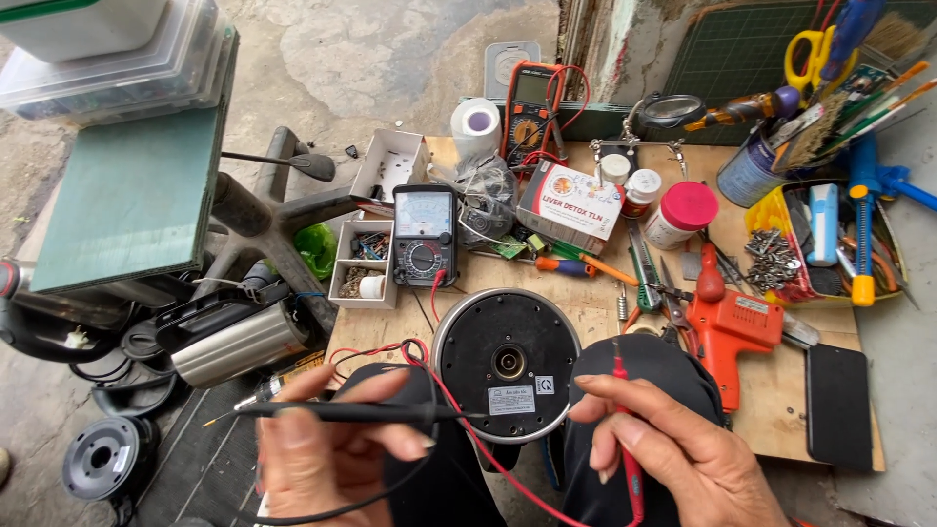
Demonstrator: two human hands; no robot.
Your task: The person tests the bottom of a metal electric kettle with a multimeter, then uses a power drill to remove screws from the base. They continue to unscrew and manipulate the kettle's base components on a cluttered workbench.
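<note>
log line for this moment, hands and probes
left hand: holds black probe | right hand: holds red probe | kettle base: between hands | analog multimeter: on table

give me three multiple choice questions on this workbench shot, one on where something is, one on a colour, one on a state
1. Where is the analog meter?
A. behind the round black base, beside a small parts box
B. inside the yellow tray
C. on the dark phone

2. What colour is the probe in the right hand?
A. blue
B. red
C. green

3. How is the left hand holding its probe?
A. lying flat, pointing sideways
C. dropped on the floor
B. standing upright

Answers:
1 A: the meter lies on the wooden table past the round black base, with the parts box next to it.
2 B: the red probe runs between the fingers.
3 A: the black probe lies level across the fingers, tip out to the side.
</note>
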